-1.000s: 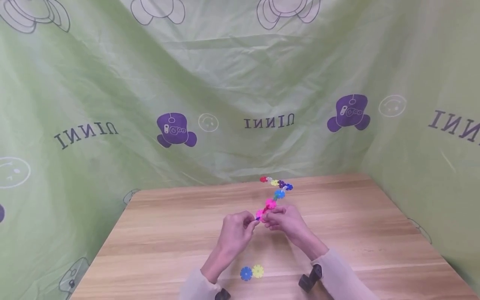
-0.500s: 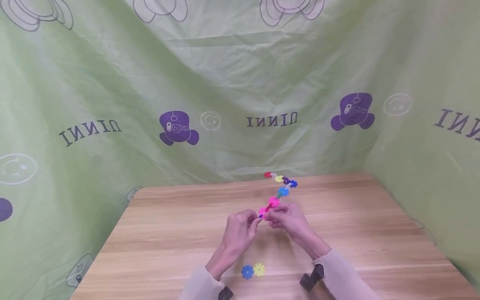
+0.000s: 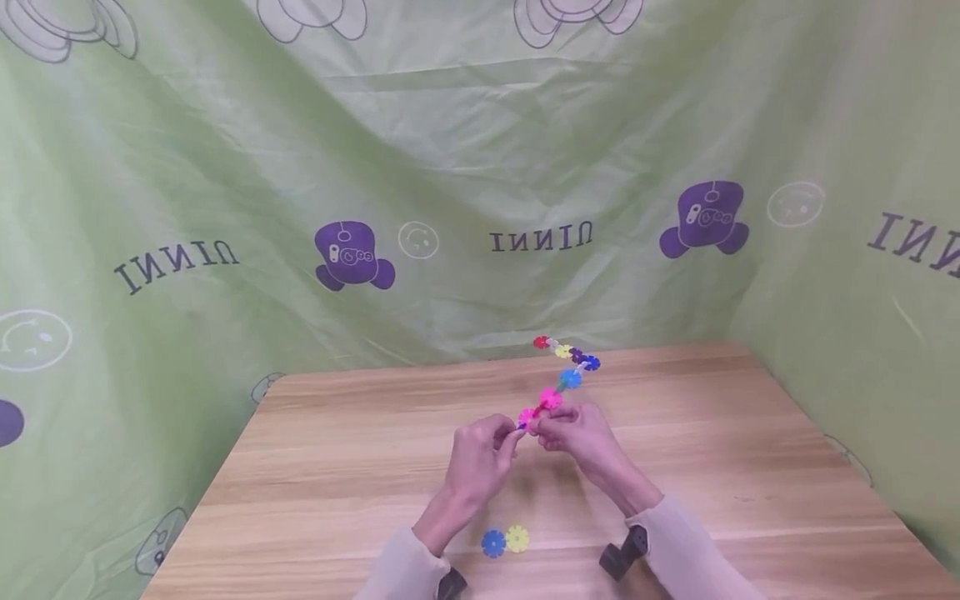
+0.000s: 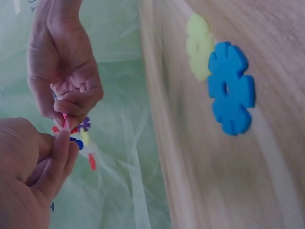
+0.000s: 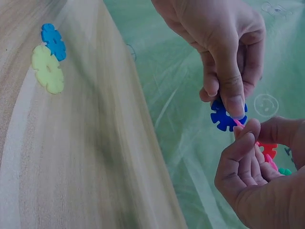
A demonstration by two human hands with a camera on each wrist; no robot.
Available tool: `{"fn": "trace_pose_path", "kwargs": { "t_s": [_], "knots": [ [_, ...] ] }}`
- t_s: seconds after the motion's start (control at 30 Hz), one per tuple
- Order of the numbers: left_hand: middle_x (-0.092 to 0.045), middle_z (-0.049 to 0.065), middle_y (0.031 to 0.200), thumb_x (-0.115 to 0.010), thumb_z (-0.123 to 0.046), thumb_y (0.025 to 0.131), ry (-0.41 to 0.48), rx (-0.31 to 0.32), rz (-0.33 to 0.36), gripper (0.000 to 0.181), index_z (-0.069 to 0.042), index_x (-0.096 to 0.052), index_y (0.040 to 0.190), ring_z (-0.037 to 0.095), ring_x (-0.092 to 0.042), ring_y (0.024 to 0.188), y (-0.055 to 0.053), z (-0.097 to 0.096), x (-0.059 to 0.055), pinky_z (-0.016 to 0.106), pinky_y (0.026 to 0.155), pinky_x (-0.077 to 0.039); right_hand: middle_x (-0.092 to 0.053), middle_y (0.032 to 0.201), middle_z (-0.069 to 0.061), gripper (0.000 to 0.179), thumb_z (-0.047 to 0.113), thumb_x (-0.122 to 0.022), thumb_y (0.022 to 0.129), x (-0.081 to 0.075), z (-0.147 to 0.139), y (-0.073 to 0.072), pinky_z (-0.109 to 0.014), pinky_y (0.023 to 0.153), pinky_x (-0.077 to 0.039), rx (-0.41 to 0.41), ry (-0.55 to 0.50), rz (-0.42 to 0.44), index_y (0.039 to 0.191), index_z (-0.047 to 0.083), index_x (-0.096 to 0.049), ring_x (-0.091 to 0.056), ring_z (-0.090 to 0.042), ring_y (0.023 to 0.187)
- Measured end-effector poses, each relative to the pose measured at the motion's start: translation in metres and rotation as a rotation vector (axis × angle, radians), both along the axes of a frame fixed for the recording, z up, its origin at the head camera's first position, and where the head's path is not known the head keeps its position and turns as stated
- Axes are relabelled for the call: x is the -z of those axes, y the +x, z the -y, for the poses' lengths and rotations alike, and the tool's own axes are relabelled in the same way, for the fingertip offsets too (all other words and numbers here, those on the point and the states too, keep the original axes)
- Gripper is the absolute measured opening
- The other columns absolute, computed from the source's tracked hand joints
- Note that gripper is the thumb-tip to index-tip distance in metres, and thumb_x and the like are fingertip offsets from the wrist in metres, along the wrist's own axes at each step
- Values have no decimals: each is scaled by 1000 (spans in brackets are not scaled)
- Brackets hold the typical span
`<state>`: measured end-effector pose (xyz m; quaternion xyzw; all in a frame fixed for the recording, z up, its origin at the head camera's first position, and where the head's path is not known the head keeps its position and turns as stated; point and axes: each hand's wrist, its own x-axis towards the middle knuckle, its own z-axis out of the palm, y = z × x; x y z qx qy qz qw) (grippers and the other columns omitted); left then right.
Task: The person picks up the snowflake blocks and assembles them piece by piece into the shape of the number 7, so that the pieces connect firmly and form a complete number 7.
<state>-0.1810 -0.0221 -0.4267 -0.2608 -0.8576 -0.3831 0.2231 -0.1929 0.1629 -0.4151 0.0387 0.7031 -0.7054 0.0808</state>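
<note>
In the head view a chain of notched flower-shaped plastic discs rises from my hands above the table. It runs through pink (image 3: 551, 398), light blue (image 3: 571, 379) and dark blue discs to a red disc (image 3: 542, 342) at its far end. My left hand (image 3: 474, 467) pinches a separate-coloured dark blue disc (image 5: 221, 116) between thumb and fingers. My right hand (image 3: 588, 442) pinches the near pink end of the chain. In the right wrist view the dark blue disc meets a pink disc edge at the fingertips; fingers hide how deep they interlock.
Two loose discs, one blue (image 3: 493, 543) and one yellow (image 3: 517, 538), lie side by side on the wooden table (image 3: 315, 483) between the forearms. A green printed cloth (image 3: 450, 150) hangs behind and beside the table. Black wrist devices (image 3: 624, 552) sit at the sleeves.
Both hands and the chain have shifted slightly up and right in the head view, the red far end most. The grips look the same, and the two loose discs stay on the table.
</note>
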Motion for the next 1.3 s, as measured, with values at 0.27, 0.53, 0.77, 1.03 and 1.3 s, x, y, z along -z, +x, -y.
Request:
{"fn": "trace_pose_path", "kwargs": {
  "t_s": [0.27,0.53,0.77,1.03,1.3],
  "knots": [
    [-81,11,86,-81,-14,93,192,-2,269,10,-5,-78,94,12,-77,70,-2,1,-6,14,65,-60,-79,97,-10,27,1,-69,96,1,-5,-2,-32,82,-66,3,-32,-3,118,-13,-68,-73,-14,80],
    [-82,13,91,-80,-10,93,173,2,274,11,-2,-79,100,14,-79,76,-4,3,-4,13,67,-60,-79,95,-6,25,3,-68,97,-2,-7,-6,-27,79,-64,-19,-27,-12,117,-11,-69,-72,-14,81],
    [-78,12,75,-78,-6,93,118,16,189,5,-1,-81,93,2,-69,59,1,1,-2,12,56,-56,-74,91,-8,20,0,-66,96,-2,-5,-5,-26,74,-63,-25,-29,4,112,-12,-67,-66,-13,75],
    [-78,10,72,-76,1,91,60,5,119,6,0,-79,86,2,-66,55,1,-5,-2,9,51,-51,-74,89,-5,17,1,-69,93,-4,-9,-3,-25,73,-62,-51,37,-51,107,-9,-68,-66,-15,77],
    [-78,13,75,-76,-4,94,127,-26,258,6,-2,-80,90,1,-67,58,1,-2,0,14,53,-54,-75,90,-6,21,1,-67,96,1,-3,-2,-25,75,-63,-56,-7,-60,113,-13,-66,-67,-12,77]
  ]
}}
